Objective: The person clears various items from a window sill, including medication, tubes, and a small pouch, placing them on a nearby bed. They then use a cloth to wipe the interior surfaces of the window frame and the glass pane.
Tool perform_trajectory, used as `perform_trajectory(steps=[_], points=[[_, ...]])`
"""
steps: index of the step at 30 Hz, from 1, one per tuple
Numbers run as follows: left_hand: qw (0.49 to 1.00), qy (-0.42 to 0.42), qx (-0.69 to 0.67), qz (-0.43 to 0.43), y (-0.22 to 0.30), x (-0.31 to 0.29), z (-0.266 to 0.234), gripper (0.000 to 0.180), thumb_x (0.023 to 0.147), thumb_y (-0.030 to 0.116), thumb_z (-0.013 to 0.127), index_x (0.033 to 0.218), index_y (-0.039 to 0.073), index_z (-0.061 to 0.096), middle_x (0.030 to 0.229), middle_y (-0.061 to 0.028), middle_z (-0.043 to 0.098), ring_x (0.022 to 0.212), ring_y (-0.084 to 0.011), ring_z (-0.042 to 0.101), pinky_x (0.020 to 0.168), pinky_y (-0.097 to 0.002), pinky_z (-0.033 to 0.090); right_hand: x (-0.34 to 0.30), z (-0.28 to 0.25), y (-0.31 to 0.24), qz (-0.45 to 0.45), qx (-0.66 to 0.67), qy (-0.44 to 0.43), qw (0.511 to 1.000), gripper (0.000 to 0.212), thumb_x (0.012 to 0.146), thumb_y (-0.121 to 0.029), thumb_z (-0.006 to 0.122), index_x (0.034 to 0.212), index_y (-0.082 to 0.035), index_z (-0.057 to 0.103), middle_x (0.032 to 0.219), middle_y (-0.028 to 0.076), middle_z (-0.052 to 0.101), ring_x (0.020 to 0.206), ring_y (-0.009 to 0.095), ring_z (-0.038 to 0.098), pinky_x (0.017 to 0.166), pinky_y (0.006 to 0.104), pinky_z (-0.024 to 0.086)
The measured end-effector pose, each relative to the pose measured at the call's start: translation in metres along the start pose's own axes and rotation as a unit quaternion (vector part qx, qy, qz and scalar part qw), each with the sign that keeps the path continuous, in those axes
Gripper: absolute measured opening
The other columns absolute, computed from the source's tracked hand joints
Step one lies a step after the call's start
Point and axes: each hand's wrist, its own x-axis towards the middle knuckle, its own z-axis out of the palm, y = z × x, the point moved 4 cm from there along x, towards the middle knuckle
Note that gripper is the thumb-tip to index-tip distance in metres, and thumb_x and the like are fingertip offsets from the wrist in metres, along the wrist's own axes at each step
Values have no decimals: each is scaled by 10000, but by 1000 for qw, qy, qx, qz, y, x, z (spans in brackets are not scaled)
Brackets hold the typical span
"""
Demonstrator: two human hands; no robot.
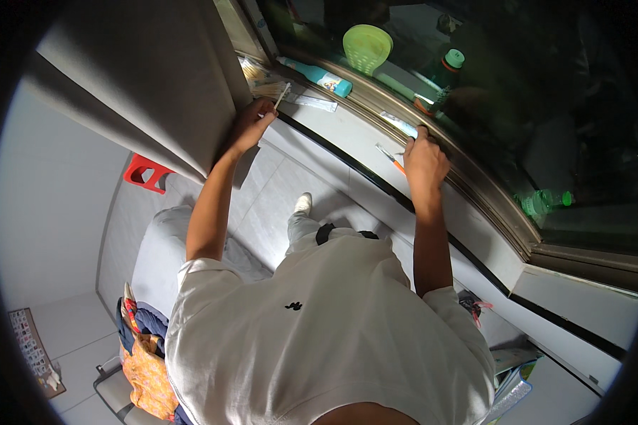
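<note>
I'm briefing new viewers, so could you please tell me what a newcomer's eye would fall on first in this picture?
Probably the white shirt, which fills the lower middle, then the light green perforated piece against the dark window at the top. The red stool beside the curtain stands out at the left, while in the upper middle the left hand holds a thin white stick near the sill.

Looks like a room in a home: a grey curtain (156,78) hangs beside the left hand (251,126), a window sill (354,134) stretches between it and the right hand (427,164), and a red plastic stool (160,173) and piled clothes (149,375) sit left of both
</note>
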Motion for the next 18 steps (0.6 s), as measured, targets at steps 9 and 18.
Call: perform_trajectory(steps=[9,18], points=[[999,0,-45,13,2,7,5,187,901,196,623,991,36,590,941,-44,638,898,-152,594,828,-297,471,-3,2,25,12,307,73,949,179,843,-260,728,959,-126,701,919,65,737,792,278,692,690,364,512],[997,20,-67,-11,15,7,2,152,932,106,550,1064,31,556,911,-68,660,902,-159,621,855,-300,484,-35,-4,54,47,454,-29,889,167,819,-188,774,926,-77,709,851,13,702,717,99,621,654,264,477]])
